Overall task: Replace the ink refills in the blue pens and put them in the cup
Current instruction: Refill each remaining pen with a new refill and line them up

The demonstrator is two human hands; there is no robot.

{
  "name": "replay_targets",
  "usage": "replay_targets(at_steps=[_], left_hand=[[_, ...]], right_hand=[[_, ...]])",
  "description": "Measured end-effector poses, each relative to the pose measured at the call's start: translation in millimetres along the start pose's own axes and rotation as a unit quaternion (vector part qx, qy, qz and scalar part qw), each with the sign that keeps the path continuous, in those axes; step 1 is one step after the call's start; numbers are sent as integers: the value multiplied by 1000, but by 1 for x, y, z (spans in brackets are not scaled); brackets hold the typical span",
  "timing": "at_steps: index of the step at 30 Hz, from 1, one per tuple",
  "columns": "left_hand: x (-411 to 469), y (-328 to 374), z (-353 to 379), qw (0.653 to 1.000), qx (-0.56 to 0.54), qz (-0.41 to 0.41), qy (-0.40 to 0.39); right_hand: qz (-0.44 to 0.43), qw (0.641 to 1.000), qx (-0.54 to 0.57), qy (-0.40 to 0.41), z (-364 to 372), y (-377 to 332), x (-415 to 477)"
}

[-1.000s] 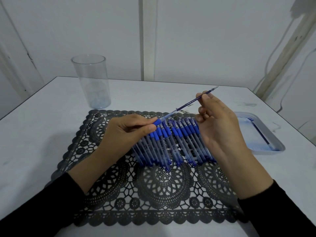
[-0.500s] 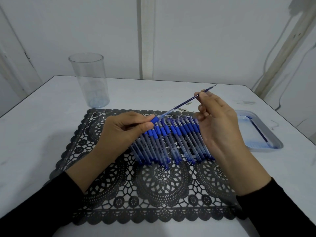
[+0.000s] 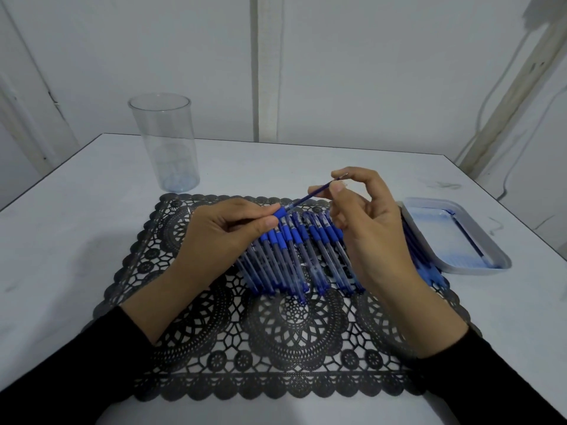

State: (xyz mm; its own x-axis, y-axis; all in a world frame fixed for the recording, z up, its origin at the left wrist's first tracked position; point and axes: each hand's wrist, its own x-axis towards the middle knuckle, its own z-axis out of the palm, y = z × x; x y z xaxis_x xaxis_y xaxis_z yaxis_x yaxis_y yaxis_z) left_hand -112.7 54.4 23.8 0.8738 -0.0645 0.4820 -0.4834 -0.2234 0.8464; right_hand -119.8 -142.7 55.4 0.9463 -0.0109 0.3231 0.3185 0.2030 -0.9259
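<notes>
A blue pen [image 3: 280, 213] is clasped in the curled grip of the left hand [image 3: 221, 237] over the row of pens [image 3: 294, 256], seemingly to steady its barrel, while the ink refill [image 3: 310, 197] lodged in it is pinched by the right hand [image 3: 374, 234], the cup [image 3: 165, 142] standing well apart on the tabletop [image 3: 76, 225].
</notes>
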Motion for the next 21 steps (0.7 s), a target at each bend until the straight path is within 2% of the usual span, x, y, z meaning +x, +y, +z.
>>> replay_targets(at_steps=[10,16,21], left_hand=[[0,-4,-7,1000,12,4,-8],[-2,-2,-11,1000,6,9,-11],[-5,-3,-27,1000,19,-7,0]], right_hand=[[57,998,7,-2,-4,11,5],[71,995,-9,-76,10,15,5],[43,988,-96,-112,24,21,12]])
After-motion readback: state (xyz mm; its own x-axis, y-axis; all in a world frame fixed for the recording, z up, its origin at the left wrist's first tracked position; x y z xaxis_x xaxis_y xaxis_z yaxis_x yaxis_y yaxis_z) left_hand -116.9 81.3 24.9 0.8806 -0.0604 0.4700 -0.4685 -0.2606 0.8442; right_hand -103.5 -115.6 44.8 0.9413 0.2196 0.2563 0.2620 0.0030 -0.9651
